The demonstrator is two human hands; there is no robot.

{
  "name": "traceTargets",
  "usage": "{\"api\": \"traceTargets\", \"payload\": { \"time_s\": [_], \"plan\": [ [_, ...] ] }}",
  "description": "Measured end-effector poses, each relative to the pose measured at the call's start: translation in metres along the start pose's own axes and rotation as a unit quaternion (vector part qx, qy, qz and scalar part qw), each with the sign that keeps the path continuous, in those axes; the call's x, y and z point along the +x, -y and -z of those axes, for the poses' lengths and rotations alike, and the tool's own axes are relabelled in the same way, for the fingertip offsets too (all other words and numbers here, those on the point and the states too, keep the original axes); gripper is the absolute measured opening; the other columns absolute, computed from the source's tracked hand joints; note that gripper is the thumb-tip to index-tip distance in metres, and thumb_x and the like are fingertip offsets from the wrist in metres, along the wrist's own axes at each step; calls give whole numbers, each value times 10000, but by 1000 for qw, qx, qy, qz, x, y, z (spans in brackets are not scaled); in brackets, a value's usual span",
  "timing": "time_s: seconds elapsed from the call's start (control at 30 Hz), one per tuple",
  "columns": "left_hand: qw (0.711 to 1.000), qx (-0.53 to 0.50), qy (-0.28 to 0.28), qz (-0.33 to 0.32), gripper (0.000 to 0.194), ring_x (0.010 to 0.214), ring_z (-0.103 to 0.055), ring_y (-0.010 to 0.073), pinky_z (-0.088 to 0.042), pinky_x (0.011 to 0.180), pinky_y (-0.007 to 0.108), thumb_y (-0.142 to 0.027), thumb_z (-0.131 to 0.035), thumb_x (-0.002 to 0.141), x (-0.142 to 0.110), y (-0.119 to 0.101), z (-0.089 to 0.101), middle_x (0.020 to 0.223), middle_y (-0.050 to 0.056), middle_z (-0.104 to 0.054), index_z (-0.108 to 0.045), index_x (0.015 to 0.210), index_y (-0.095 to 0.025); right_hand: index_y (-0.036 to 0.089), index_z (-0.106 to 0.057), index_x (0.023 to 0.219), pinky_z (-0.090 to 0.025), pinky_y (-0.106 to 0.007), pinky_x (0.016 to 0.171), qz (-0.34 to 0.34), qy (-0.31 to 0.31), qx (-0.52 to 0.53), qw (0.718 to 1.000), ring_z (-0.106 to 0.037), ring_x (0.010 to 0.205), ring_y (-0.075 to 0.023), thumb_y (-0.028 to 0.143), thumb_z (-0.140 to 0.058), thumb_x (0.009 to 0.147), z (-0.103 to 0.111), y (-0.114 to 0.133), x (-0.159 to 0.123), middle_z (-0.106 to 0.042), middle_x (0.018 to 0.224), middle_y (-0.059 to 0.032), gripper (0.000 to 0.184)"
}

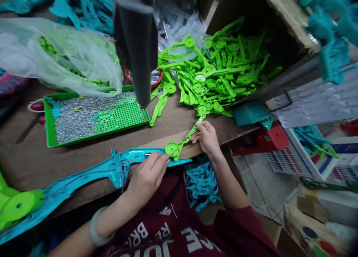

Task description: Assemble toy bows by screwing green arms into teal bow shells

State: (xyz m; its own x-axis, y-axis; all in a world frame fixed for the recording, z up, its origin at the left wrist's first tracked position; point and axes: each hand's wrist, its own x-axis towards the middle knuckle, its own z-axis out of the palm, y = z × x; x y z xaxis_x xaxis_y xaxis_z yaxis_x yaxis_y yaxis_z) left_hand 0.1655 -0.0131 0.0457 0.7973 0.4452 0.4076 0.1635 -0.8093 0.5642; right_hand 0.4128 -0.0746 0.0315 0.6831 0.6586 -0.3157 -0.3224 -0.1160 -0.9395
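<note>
A long blue plastic housing half (106, 167) lies along the table's front edge, with thin wires running inside it. At its right end sits a light green plastic arm with a round disc (171, 149), angled up and to the right. My right hand (208, 139) pinches this green arm along its narrow part. Over the right end of the blue housing, my left hand (148, 177) has its fingers closed beside the disc, on what looks like a thin wire crossing the green piece. The fingers partly hide the housing there.
A green tray (97, 137) holds small metal pins. Behind it lies a clear bag (84, 63) of green parts. Green arms (220, 70) spill from a cardboard box. A dark tool (137, 44) hangs down over the table. Blue parts (201, 182) fill a box below.
</note>
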Motion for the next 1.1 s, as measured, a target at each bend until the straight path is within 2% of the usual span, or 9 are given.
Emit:
{"api": "traceTargets", "payload": {
  "time_s": [0.3,0.5,0.67,0.73,0.8,0.83,0.9,0.97,1.1],
  "plan": [
    [999,16,35,-37,144,754,-644,167,-537,678,291,-141,-503,1002,7,3,-10,840,51,-629,-645,983,-141,224,-442,813,-497,-190,318,-42,42,-19,998,-628,377,-144,428,-783,696,5,1,8,-612,503,60,414],
    [998,41,37,-37,128,748,-635,160,-505,649,292,-144,-517,1000,7,8,-8,849,51,-649,-644,993,-146,229,-438,823,-512,-190,344,-43,48,-34,997,-625,383,-133,437,-753,743,3,-1,10,-615,507,61,386],
    [995,78,34,-56,122,749,-620,173,-471,636,309,-137,-519,996,10,9,-7,839,47,-655,-638,973,-152,229,-465,851,-425,-193,300,-42,84,-157,983,-576,344,-132,525,-681,817,6,4,14,-616,526,55,368],
    [995,76,32,-50,130,746,-622,172,-464,635,312,-144,-515,1000,11,9,-7,833,46,-653,-639,962,-153,226,-516,912,-403,-189,338,41,36,-276,960,-541,365,-111,478,-648,871,7,8,7,-594,549,56,288],
    [996,75,37,-43,140,732,-617,171,-455,630,312,-152,-514,1001,11,9,-7,810,40,-640,-642,945,-158,233,-564,973,-472,-213,463,189,-20,-388,902,-567,489,-116,373,-644,900,6,10,-5,-584,627,37,177],
    [995,77,40,-40,143,718,-611,169,-448,623,310,-157,-517,1001,10,10,-8,793,34,-629,-644,937,-163,238,-586,988,-512,-237,546,260,-11,-426,866,-595,584,-133,314,-642,904,4,11,-12,-594,693,13,127],
    [995,85,42,-32,145,682,-588,163,-433,608,304,-172,-526,1001,11,11,-9,756,18,-600,-650,927,-175,236,-619,1001,-557,-294,690,349,95,-470,805,-630,774,-175,212,-594,916,2,9,-26,-623,860,-47,92],
    [996,82,37,-21,147,652,-563,152,-422,599,294,-186,-529,1004,12,11,-9,731,3,-573,-655,929,-187,215,-633,1047,-573,-329,767,380,218,-481,760,-633,896,-203,142,-532,926,0,6,-35,-626,996,-97,174],
    [1000,2,28,10,138,657,-558,137,-418,606,275,-197,-522,1013,20,6,-9,739,-7,-562,-641,944,-188,180,-611,1136,-587,-321,832,386,287,-465,743,-635,970,-193,119,-514,951,2,3,-34,-616,1039,-110,218]
  ]
}}
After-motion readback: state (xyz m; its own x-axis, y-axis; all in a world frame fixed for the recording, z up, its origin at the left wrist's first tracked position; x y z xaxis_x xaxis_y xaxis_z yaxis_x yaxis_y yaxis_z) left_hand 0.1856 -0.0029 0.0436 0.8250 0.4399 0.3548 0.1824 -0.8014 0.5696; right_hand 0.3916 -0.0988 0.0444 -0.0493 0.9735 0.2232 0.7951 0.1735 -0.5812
